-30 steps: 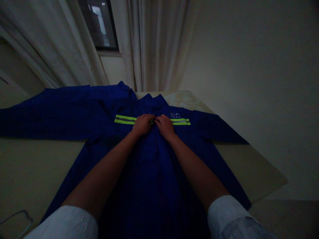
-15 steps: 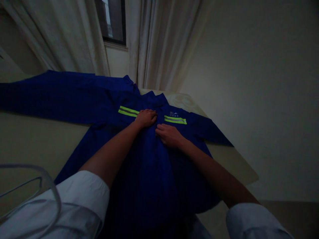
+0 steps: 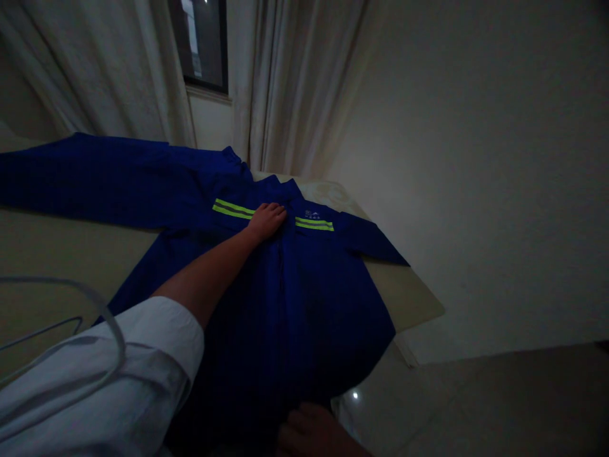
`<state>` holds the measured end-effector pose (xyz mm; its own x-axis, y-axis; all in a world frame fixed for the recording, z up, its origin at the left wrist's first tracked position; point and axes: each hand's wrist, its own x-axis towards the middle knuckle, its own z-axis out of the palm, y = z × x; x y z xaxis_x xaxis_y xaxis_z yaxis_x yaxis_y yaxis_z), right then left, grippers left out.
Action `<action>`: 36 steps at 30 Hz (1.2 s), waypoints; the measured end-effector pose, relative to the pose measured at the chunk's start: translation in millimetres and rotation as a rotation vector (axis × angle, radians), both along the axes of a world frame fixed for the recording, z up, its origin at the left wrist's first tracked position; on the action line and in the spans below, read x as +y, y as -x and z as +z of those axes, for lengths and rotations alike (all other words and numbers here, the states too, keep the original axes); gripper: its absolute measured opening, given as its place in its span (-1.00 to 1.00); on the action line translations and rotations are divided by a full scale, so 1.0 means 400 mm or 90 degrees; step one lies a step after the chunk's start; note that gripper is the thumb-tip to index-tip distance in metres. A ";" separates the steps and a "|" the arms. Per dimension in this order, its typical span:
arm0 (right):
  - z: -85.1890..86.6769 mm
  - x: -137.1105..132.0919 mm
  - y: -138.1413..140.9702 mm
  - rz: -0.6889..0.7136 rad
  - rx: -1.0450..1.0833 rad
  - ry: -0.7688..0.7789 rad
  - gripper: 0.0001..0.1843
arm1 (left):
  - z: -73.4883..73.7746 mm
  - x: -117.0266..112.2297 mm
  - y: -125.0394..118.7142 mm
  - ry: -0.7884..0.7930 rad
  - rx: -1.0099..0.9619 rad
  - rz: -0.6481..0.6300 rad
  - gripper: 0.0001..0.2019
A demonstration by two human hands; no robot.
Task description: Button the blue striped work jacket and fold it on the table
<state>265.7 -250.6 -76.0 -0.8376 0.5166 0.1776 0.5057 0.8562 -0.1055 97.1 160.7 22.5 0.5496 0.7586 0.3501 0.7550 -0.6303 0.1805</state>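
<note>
Dimly lit wall [image 3: 476,178], pale curtains [image 3: 299,82], dark-framed window [image 3: 208,47], floor [image 3: 457,406]

A: Count?
B: My hands: 2, left hand [image 3: 267,220] plus right hand [image 3: 311,431]. White sleeve [image 3: 157,336]: 1.
A: Cloth?
B: Blue jacket [image 3: 316,279] up front: 1. Can't tell if the blue cloth [image 3: 143,147] behind makes 2. Reflective strips [image 3: 233,208]: 2. Chest logo [image 3: 313,215]: 1.
A: Rest?
B: Worktop [image 3: 71,247] 1, window [image 3: 204,44] 1. I can't tell if cable [image 3: 57,280] is 1 or 2.
</note>
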 end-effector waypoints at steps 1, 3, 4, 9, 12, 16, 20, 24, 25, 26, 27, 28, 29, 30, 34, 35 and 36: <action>0.015 0.006 0.005 -0.015 0.006 -0.007 -0.72 | 0.015 -0.037 -0.013 0.005 0.003 0.005 -0.60; 0.055 0.015 0.010 -0.053 0.000 -0.014 -0.79 | 0.036 -0.134 -0.037 0.029 0.009 0.040 -0.58; 0.074 0.015 0.012 -0.072 -0.012 -0.016 -0.82 | 0.039 -0.190 -0.044 0.038 0.010 0.061 -0.57; 0.125 -0.029 0.030 -0.059 -0.052 -0.009 -0.87 | -0.016 -0.421 -0.014 0.126 0.067 0.086 -0.32; 0.154 -0.059 0.039 0.001 -0.033 -0.024 -0.85 | -0.037 -0.457 0.012 0.170 0.087 0.078 -0.36; 0.192 -0.062 0.022 -0.035 -0.034 -0.005 -0.89 | 0.033 -0.503 0.016 0.115 -0.050 0.096 -0.47; 0.212 -0.064 0.002 -0.118 0.161 0.029 -0.81 | 0.121 -0.737 0.086 0.192 -0.311 0.007 -0.60; 0.243 -0.079 0.008 -0.134 0.390 0.075 -0.75 | 0.084 -1.038 0.221 0.511 -0.326 -0.093 -0.48; 0.252 -0.080 0.011 -0.129 0.420 0.066 -0.78 | 0.058 -1.089 0.246 0.574 -0.313 -0.077 -0.45; 0.260 -0.080 0.014 -0.125 0.436 0.047 -0.80 | 0.031 -1.126 0.263 0.632 -0.312 -0.052 -0.43; 0.267 -0.079 0.017 -0.125 0.439 0.027 -0.83 | 0.003 -1.149 0.273 0.682 -0.326 -0.019 -0.42; 0.272 -0.077 0.020 -0.128 0.433 0.010 -0.84 | -0.021 -1.158 0.274 0.722 -0.355 0.015 -0.41; 0.275 -0.076 0.022 -0.132 0.422 0.000 -0.84 | -0.041 -1.158 0.269 0.749 -0.394 0.045 -0.40; 0.277 -0.074 0.023 -0.137 0.409 -0.003 -0.83 | -0.054 -1.151 0.257 0.765 -0.434 0.073 -0.37; 0.279 -0.070 0.022 -0.121 0.339 -0.002 -0.79 | -0.043 -1.115 0.174 0.735 -0.539 0.247 -0.37; 0.278 -0.068 0.021 -0.105 0.322 -0.004 -0.79 | -0.030 -1.111 0.152 0.705 -0.555 0.284 -0.39; 0.278 -0.067 0.020 -0.091 0.307 -0.005 -0.80 | -0.017 -1.108 0.133 0.669 -0.570 0.304 -0.43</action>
<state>257.8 -277.3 35.2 -0.5803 0.6168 0.5318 0.5125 0.7841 -0.3501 43.8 -282.7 15.7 0.0790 0.9190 -0.3863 0.2407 0.3585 0.9020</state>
